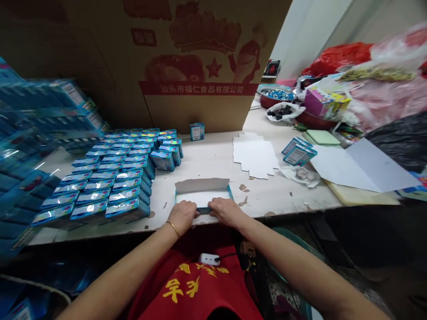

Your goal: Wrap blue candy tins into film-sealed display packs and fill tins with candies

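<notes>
An open, shallow cardboard tray (pixel 203 184), white inside with blue outer sides, lies at the table's front edge. Both hands grip its near wall. My left hand (pixel 184 214), with a gold bangle at the wrist, has its fingers curled over the left part of that wall. The right part is held by my right hand (pixel 225 210), fingers bent over the rim. Rows of small blue boxes (pixel 115 175) stand to the left of the tray. A flat white die-cut sheet (pixel 254 154) lies beyond it to the right.
A big brown carton (pixel 200 106) rises at the back. Wrapped blue packs (pixel 43 106) are stacked at far left. One small box (pixel 197 132) stands before the carton. Farther right are two blue boxes (pixel 298 152), a folded white sheet (pixel 363 166) and a red bowl (pixel 267 101).
</notes>
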Available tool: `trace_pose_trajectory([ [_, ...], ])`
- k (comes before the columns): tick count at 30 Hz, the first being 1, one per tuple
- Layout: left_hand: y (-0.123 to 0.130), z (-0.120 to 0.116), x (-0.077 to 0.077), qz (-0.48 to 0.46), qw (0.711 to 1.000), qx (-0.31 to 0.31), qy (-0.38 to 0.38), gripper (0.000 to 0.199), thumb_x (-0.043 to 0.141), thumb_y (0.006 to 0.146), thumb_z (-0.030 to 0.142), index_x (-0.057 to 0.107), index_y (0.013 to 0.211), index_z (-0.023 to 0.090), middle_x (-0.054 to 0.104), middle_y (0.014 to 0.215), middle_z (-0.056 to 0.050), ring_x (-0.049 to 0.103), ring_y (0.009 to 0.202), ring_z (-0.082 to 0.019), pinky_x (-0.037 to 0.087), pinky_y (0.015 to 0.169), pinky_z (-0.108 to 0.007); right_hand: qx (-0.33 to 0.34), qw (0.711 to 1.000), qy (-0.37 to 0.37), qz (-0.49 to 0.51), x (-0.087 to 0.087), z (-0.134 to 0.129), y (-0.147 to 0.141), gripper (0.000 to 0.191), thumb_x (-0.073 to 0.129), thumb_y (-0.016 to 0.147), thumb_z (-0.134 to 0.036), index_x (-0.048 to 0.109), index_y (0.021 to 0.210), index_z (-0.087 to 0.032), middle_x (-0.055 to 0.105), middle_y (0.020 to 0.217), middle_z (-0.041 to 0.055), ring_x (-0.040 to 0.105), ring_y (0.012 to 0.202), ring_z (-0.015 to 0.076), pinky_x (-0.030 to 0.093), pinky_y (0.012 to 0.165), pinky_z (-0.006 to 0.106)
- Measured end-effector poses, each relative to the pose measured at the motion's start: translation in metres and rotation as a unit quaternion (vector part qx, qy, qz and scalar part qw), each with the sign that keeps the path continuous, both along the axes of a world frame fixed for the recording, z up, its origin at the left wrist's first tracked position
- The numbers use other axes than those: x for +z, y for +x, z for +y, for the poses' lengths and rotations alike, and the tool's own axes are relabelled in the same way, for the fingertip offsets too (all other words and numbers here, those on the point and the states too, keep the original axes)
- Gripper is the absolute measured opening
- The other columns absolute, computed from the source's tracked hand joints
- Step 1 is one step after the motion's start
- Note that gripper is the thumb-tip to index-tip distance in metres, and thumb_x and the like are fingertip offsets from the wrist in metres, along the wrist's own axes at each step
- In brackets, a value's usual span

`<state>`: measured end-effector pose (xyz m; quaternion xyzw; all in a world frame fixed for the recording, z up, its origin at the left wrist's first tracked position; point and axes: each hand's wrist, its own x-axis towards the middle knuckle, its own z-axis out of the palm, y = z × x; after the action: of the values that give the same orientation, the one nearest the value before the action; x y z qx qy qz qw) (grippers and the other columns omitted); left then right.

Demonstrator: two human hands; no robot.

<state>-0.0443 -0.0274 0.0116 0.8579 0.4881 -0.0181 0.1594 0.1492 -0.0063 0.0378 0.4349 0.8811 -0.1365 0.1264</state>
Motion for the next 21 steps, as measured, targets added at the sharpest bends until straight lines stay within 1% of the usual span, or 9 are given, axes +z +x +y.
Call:
trace_pose_trajectory([
  [3,0.001,-0.008,0.022,-0.034,0.999,0.002,-0.034,0.021,0.044,0.085,0.030,0.058,0.084,0.014,0.061,0.083,-0.009,0.054,0.082,-0.022,0.042,0.070,-0.033,0.046,0.998,-0.040,0.001,0.007,0.008,0.002,0.015,0.050,0.082,-0.030,0.055,0.094,-0.022,0.059,0.088,0.0032,0.054,0.079,0.0167,0.034,0.060,0.025],
  [5,-0.005,-0.004,0.038,-0.095,0.995,0.026,0.018,0.026,0.042,0.085,0.033,0.057,0.096,0.016,0.060,0.098,-0.010,0.052,0.093,-0.023,0.041,0.079,-0.035,0.058,0.998,-0.037,0.012,0.009,0.005,-0.002,0.014,0.047,0.083,-0.027,0.056,0.093,-0.022,0.059,0.088,0.0037,0.054,0.080,0.0169,0.034,0.060,0.025],
  [8,-0.021,0.022,0.049,-0.144,0.973,0.129,0.125,0.041,0.037,0.087,0.037,0.046,0.120,0.016,0.049,0.124,-0.012,0.040,0.115,-0.024,0.030,0.095,-0.040,0.034,0.999,-0.017,0.026,0.011,-0.008,-0.014,0.016,0.044,0.083,-0.020,0.059,0.090,-0.020,0.059,0.089,0.0052,0.054,0.081,0.0170,0.036,0.062,0.025],
  [10,-0.029,0.044,0.045,-0.121,0.974,0.170,0.087,0.041,0.033,0.088,0.036,0.048,0.119,0.016,0.052,0.121,-0.012,0.044,0.113,-0.025,0.032,0.094,-0.039,0.014,0.998,-0.024,0.050,0.016,-0.012,-0.021,0.016,0.047,0.083,-0.025,0.061,0.086,-0.019,0.059,0.088,0.0058,0.054,0.081,0.0173,0.039,0.065,0.026],
  [12,-0.034,0.060,0.035,-0.096,0.981,0.169,0.009,0.037,0.031,0.088,0.035,0.060,0.103,0.018,0.064,0.102,-0.009,0.056,0.096,-0.023,0.040,0.083,-0.035,-0.010,0.993,-0.013,0.115,0.025,-0.003,-0.025,0.024,0.047,0.084,-0.034,0.063,0.088,-0.018,0.060,0.088,0.0064,0.054,0.084,0.0177,0.040,0.073,0.027],
  [14,-0.033,0.065,0.024,-0.090,0.985,0.147,-0.027,0.037,0.032,0.087,0.035,0.066,0.088,0.022,0.067,0.088,-0.005,0.060,0.085,-0.020,0.043,0.076,-0.032,-0.068,0.980,0.046,0.179,0.035,0.020,-0.025,0.030,0.041,0.087,-0.037,0.063,0.097,-0.018,0.060,0.095,0.0073,0.052,0.091,0.0185,0.039,0.081,0.029],
  [16,-0.031,0.060,0.017,-0.104,0.987,0.123,-0.013,0.035,0.033,0.087,0.037,0.066,0.089,0.026,0.066,0.095,-0.003,0.058,0.091,-0.018,0.042,0.081,-0.031,-0.153,0.971,0.066,0.171,0.041,0.049,-0.023,0.030,0.040,0.088,-0.033,0.063,0.101,-0.019,0.061,0.101,0.0079,0.051,0.096,0.0202,0.038,0.083,0.031],
  [18,-0.030,0.049,0.013,-0.118,0.987,0.108,0.006,0.036,0.031,0.088,0.039,0.065,0.094,0.028,0.061,0.111,-0.003,0.054,0.103,-0.019,0.038,0.090,-0.033,-0.174,0.976,-0.054,0.118,0.039,0.073,-0.017,0.026,0.048,0.083,-0.034,0.066,0.095,-0.021,0.063,0.100,0.0062,0.054,0.094,0.0213,0.040,0.080,0.030],
  [21,-0.031,0.034,0.008,-0.134,0.987,0.092,-0.007,0.042,0.026,0.088,0.041,0.063,0.102,0.026,0.056,0.119,-0.005,0.050,0.110,-0.020,0.036,0.094,-0.036,-0.132,0.956,-0.240,0.108,0.026,0.084,-0.006,0.031,0.056,0.075,-0.045,0.067,0.096,-0.024,0.064,0.102,0.0029,0.056,0.092,0.0206,0.041,0.077,0.026],
])
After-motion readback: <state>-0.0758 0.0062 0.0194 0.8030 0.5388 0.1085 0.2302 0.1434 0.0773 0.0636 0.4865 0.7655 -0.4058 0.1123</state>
